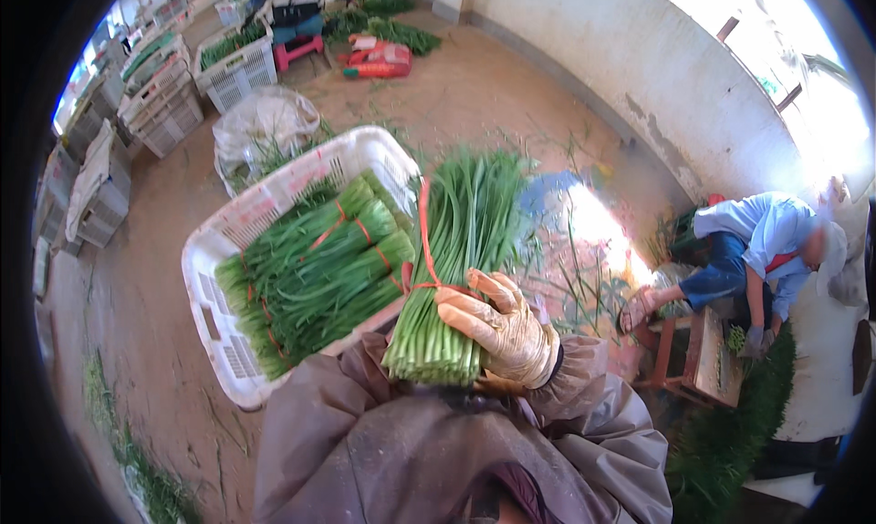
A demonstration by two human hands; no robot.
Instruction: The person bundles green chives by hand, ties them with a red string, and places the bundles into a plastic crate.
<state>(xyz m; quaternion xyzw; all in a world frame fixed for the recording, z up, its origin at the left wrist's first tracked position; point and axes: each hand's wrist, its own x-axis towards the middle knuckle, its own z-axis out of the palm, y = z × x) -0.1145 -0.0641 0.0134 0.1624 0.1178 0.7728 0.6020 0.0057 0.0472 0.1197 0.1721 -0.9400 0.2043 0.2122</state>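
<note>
A thick bunch of long green chives (461, 223) is held upright in front of my chest, its pale cut ends toward me and its leaves pointing away. A red tie (425, 223) crosses the bunch, with a long strip running up its left side. My right hand (506, 332), in a stained pale glove, is closed against the bunch's right side, fingers by the tie. The left sleeve (351, 387) reaches behind the bunch, which hides my left hand's fingers. At the left, a white plastic crate (224, 341) holds several tied bunches (315, 268) lying in layers.
A co-worker in blue (757, 241) bends over a low wooden stool (716, 360) at the right, beside a pile of greens (739, 433). A white sack (265, 127) lies behind my crate. Stacked crates (160, 104) line the far left. Loose stalks litter the floor.
</note>
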